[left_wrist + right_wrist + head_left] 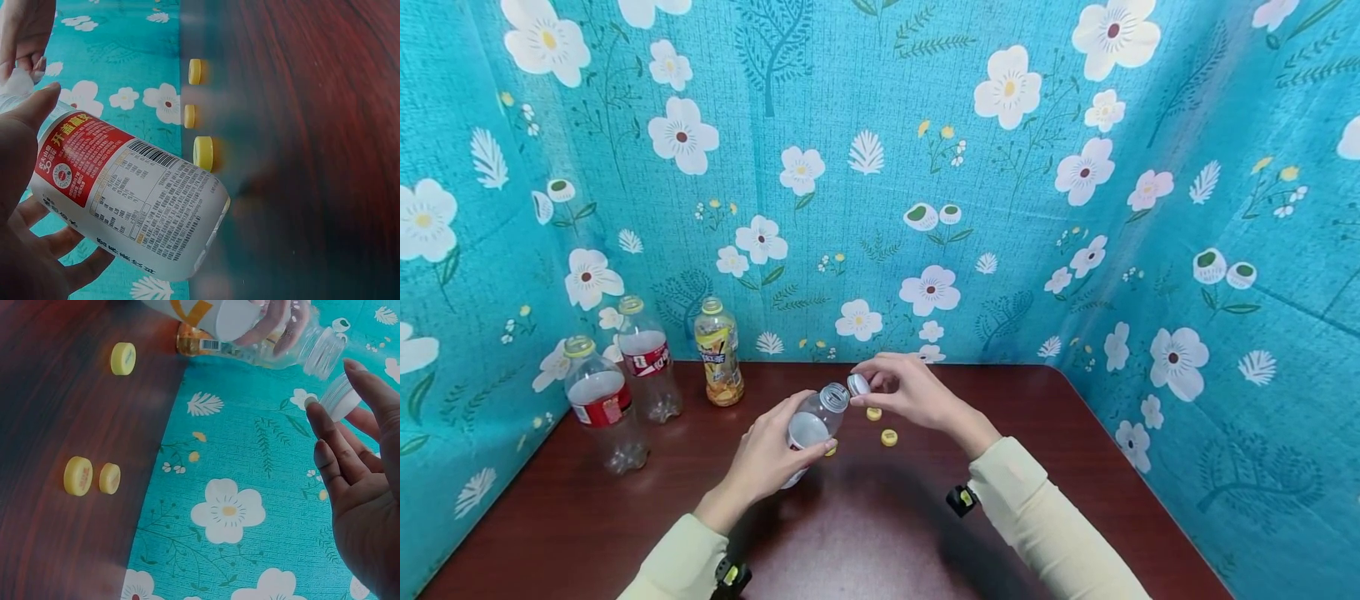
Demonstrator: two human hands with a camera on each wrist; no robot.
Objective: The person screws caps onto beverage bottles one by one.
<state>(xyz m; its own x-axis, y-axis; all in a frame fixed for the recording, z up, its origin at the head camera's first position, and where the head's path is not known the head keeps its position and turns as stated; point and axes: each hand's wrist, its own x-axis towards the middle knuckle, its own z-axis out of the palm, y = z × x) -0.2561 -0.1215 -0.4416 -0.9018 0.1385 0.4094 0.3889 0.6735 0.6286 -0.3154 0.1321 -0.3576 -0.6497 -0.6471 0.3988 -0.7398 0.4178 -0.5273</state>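
Observation:
My left hand grips a clear plastic bottle around its body, tilted with the mouth up toward the right. The bottle wears a white label with a red panel and printed text. Its threaded mouth is uncovered. Between thumb and fingers, my right hand pinches a white screw cap, close beside that mouth and apart from it. Three yellow caps lie on the table below the hands: one nearer the front, one farther back, and one partly hidden by the left thumb.
At the left stand two uncapped clear bottles with red labels, one in front and one behind. To their right is a yellow-labelled bottle. The dark red table meets a blue flowered cloth at the back and sides.

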